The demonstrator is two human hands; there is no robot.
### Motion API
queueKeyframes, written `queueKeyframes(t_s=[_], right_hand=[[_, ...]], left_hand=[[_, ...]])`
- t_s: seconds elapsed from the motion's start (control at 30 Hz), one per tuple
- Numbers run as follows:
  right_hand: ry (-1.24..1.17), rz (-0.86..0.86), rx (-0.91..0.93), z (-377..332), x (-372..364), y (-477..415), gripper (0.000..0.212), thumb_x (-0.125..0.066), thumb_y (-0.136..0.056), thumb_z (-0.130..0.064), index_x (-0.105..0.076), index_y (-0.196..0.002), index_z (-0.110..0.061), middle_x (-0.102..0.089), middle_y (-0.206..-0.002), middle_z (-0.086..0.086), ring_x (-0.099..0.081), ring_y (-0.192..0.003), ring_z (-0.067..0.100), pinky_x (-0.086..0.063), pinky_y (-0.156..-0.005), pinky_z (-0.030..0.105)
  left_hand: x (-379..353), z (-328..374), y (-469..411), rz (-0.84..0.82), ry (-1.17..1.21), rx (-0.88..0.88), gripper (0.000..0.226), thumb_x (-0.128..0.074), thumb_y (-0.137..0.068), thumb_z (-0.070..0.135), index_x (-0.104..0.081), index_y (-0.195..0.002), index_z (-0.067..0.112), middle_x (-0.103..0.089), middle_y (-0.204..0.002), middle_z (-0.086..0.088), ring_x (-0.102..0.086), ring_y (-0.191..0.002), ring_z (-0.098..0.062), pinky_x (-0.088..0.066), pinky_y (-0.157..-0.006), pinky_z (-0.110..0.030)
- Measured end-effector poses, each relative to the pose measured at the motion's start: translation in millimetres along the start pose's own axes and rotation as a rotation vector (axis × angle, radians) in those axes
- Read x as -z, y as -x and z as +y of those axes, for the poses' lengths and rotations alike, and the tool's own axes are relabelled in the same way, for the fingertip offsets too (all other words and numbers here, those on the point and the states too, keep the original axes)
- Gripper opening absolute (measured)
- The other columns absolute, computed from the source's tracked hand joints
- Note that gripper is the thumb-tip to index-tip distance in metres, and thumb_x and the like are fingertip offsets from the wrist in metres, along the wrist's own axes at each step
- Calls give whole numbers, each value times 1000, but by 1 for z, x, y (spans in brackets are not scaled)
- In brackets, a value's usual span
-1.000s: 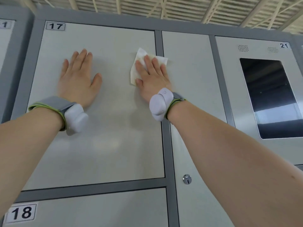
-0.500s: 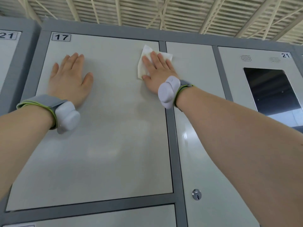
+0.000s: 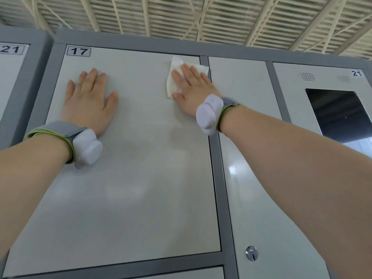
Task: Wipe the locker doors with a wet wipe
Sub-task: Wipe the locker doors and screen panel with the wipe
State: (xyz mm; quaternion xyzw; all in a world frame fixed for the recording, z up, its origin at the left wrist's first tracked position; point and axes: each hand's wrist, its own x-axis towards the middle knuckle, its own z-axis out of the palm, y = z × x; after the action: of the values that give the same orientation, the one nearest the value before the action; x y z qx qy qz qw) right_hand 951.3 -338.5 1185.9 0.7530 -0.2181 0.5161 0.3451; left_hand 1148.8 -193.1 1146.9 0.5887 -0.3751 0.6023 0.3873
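Locker door 17 (image 3: 141, 178) is a pale grey panel in a darker grey frame, filling the middle of the view. My right hand (image 3: 191, 89) lies flat with straight fingers on a white wet wipe (image 3: 175, 77), pressing it against the door's upper right corner. The wipe's right edge reaches the frame strip beside the door. My left hand (image 3: 88, 101) rests flat and spread on the door's upper left part, holding nothing. Both wrists carry grey bands with white pods.
A narrow tall door (image 3: 251, 158) with a keyhole lock (image 3: 251, 253) stands to the right. Further right is a panel marked 21 with a dark screen (image 3: 340, 113). Another door marked 21 (image 3: 12, 77) sits at the far left. A slatted ceiling is above.
My right hand has slid the wipe upward toward the door's top right corner. The view has tilted up, so the lockers sit lower in frame. The left hand stays in place.
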Motion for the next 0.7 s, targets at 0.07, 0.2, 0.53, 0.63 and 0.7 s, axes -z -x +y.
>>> queueKeyframes(t_s=[0.07, 0.2, 0.53, 0.63, 0.7], right_hand=[[-4, -4, -73, 1, 4, -17, 57, -24, -101, -38, -1, -152, -22, 8, -160, 3, 6, -146, 22, 4, -117, 36], [-66, -9, -98, -9, 4, -27, 57, -26, -101, -36, -3, -152, -23, 8, -159, 5, 7, -146, 24, 4, -117, 39], [-30, 20, -140, -7, 6, -45, 56, -29, -97, -34, -9, -149, -22, 4, -158, 8, 3, -145, 27, -1, -117, 40], [-73, 5, -108, -24, 4, -50, 56, -28, -97, -33, -10, -149, -24, 6, -158, 8, 6, -145, 27, 1, -116, 39], [-88, -10, -47, -33, 3, -45, 57, -28, -98, -33, -7, -150, -25, 9, -159, 6, 8, -146, 25, 4, -116, 38]], left_hand=[[0, 0, 0, 3, -6, -9, 51, -37, -101, 29, -28, -145, 6, -18, -156, -13, -11, -144, -30, -4, -116, -45], [2, 1, -4, -5, 18, 10, 51, -35, -101, 31, -28, -146, 7, -19, -156, -11, -11, -145, -29, -3, -117, -43], [13, -11, -28, -36, -10, 31, 53, -32, -101, 31, -25, -146, 6, -15, -157, -11, -9, -145, -26, -3, -117, -41], [15, -20, -32, -57, -51, 10, 53, -33, -100, 31, -26, -144, 3, -17, -156, -13, -10, -144, -27, -4, -117, -44], [17, -24, -34, -60, -54, 15, 54, -34, -100, 31, -25, -145, 3, -15, -156, -14, -9, -144, -27, -3, -117, -43]])
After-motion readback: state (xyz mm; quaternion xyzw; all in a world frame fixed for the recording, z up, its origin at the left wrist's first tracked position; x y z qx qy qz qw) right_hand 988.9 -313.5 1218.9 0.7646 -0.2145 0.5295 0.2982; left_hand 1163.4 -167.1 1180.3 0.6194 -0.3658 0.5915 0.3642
